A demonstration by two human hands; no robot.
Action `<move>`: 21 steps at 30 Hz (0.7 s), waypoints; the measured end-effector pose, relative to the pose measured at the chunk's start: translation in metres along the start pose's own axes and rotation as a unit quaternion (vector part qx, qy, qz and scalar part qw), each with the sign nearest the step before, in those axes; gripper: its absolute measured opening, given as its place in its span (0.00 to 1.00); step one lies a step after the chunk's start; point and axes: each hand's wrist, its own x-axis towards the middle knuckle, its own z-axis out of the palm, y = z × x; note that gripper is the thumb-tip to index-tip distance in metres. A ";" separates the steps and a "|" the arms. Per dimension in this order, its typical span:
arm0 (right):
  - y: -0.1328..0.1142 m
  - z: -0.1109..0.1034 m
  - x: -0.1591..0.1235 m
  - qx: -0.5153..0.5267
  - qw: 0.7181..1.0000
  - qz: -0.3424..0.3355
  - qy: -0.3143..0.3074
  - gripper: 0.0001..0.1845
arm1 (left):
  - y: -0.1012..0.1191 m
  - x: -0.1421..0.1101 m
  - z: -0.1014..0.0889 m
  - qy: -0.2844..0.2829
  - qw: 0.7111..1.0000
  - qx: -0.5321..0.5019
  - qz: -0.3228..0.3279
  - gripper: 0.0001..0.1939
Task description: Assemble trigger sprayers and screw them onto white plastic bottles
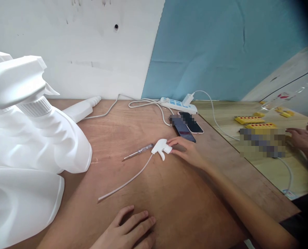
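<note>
White trigger sprayer (161, 148) lies on the wooden table (195, 193), ahead and to the right of the left hand (133, 230). The right hand (183, 152) pinches its nozzle end between thumb and fingers. The left hand, empty, rests with its fingers slightly spread.

Looks like a small workshop, with white spray bottles (65, 138) to the left of the left fingers (138, 219) and a trigger sprayer (159, 147) between the right fingers (178, 140) and a thin screwdriver (139, 151). Beyond the right fingers, backed by a stained wall (91, 45) with a power strip (178, 104) below a blue sheet (208, 52); farther right, stocked with yellow parts (250, 120) near another person's hands (303, 140).
</note>
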 end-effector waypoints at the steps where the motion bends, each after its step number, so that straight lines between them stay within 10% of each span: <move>1: -0.002 0.003 0.003 0.005 1.000 -0.001 -0.003 0.09 | 0.000 0.000 0.000 0.002 1.000 0.000 0.001 0.08; 11: -0.035 0.022 0.020 0.029 0.999 0.023 -0.038 0.10 | -0.001 -0.003 0.005 0.020 1.000 0.012 0.004 0.08; 21: -0.037 0.039 0.016 0.048 0.995 0.059 0.057 0.09 | 0.000 -0.006 0.007 0.022 1.000 0.014 0.007 0.08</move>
